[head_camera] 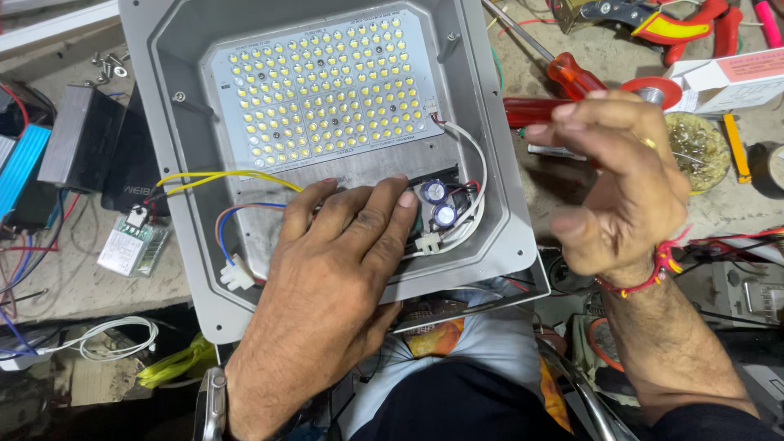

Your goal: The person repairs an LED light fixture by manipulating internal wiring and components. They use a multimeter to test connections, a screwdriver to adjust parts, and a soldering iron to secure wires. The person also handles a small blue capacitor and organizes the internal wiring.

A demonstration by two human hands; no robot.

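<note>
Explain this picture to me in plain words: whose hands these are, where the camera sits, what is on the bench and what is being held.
There is one view, from a camera worn on the person's head, looking down at their own two bare hands. The left hand presses flat inside a grey metal lamp housing, on a small circuit part beside two round capacitors. Above it lies a board of many small yellow lights, with yellow wires and white wires around it. The right hand is raised beside the housing, fingers loosely curled, holding nothing that I can see. Behind it lie red-handled screwdrivers and a red tape roll.
</note>
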